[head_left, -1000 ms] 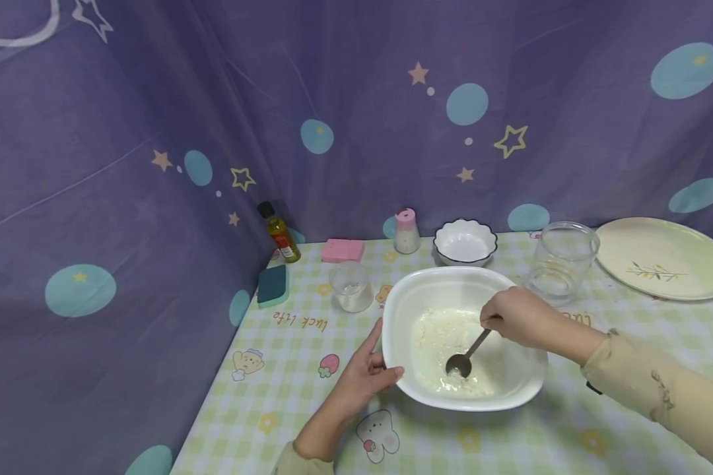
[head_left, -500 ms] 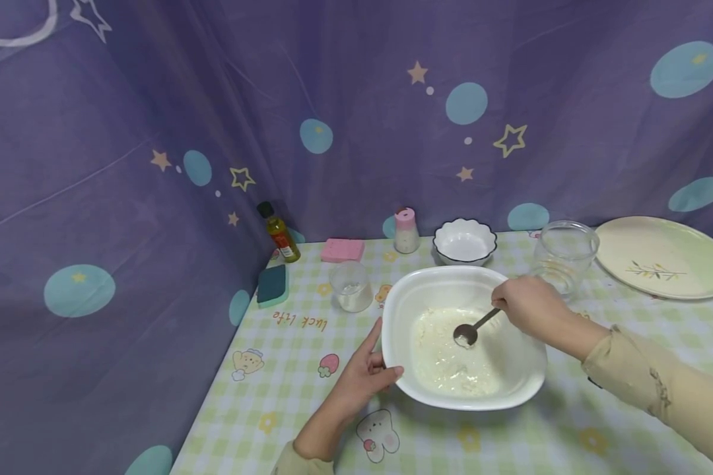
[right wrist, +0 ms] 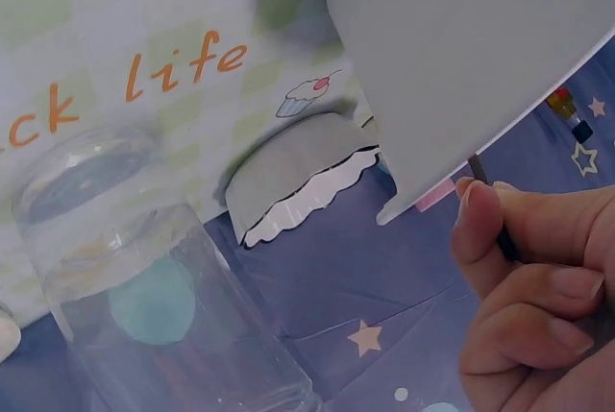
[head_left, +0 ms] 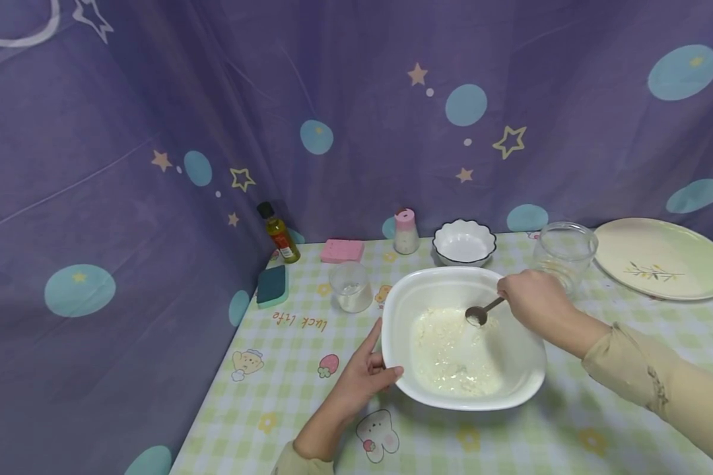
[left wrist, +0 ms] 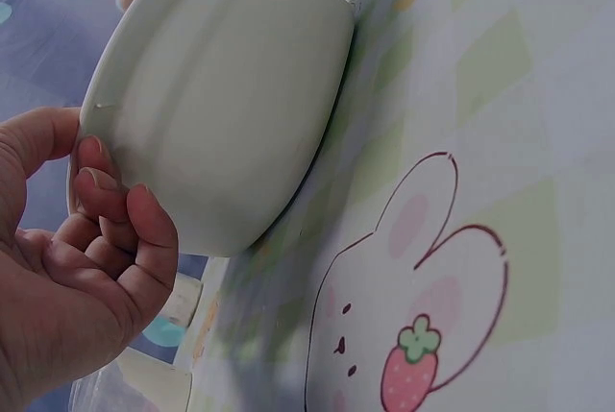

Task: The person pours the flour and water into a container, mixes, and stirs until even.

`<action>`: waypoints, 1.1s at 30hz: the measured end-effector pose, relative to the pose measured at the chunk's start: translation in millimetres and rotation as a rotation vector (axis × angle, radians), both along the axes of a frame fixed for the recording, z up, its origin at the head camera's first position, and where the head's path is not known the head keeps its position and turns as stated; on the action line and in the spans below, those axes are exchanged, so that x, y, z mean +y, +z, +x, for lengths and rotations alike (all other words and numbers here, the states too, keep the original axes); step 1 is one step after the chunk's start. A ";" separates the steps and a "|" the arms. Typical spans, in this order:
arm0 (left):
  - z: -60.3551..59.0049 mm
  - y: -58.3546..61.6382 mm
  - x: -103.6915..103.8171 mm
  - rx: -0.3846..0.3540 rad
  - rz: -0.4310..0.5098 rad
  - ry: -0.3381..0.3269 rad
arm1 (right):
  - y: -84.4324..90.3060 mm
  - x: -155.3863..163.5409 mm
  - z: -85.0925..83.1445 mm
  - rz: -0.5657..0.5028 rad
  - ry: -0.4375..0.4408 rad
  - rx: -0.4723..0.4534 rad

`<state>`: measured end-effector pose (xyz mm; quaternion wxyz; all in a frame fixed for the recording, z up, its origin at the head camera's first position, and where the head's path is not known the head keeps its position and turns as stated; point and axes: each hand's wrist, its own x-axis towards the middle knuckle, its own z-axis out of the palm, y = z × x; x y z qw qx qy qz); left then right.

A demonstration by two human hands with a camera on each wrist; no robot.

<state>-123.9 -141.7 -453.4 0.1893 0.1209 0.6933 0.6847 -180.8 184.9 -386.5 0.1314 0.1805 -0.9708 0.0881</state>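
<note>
A large white bowl (head_left: 513, 382) stands on the checked tablecloth and holds a wet white flour mix (head_left: 448, 353). My left hand (head_left: 365, 376) grips the bowl's near-left rim, thumb on the edge and fingers curled against its outer wall (left wrist: 221, 85). My right hand (head_left: 531, 303) pinches the handle of a metal spoon (head_left: 480, 315), whose scoop sits over the far right part of the mix. In the right wrist view the fingers (right wrist: 524, 282) hold the thin spoon handle beside the bowl's rim (right wrist: 461, 57).
Behind the bowl stand a small clear cup (head_left: 351, 286), a scalloped white bowl (head_left: 465, 242), a pink-capped shaker (head_left: 407, 231) and a glass jar (head_left: 564, 256). A pale plate (head_left: 665, 258) lies far right. An oil bottle (head_left: 279, 233), pink sponge (head_left: 342, 251) and teal sponge (head_left: 272, 285) sit at the back left.
The right hand has carried the spoon from the near middle of the mix up and away to its far right side. The left hand and bowl have stayed put.
</note>
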 end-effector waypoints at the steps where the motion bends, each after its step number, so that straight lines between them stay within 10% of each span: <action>1: 0.2 0.2 0.1 -0.002 0.000 0.000 | 0.2 0.0 0.3 0.009 0.000 0.005; 11: 0.3 0.1 -0.1 -0.013 -0.004 0.003 | 4.5 -5.3 8.7 0.191 0.124 0.098; 33: 2.3 -1.9 5.7 -0.082 0.089 0.026 | 4.6 3.9 6.9 0.198 0.171 0.050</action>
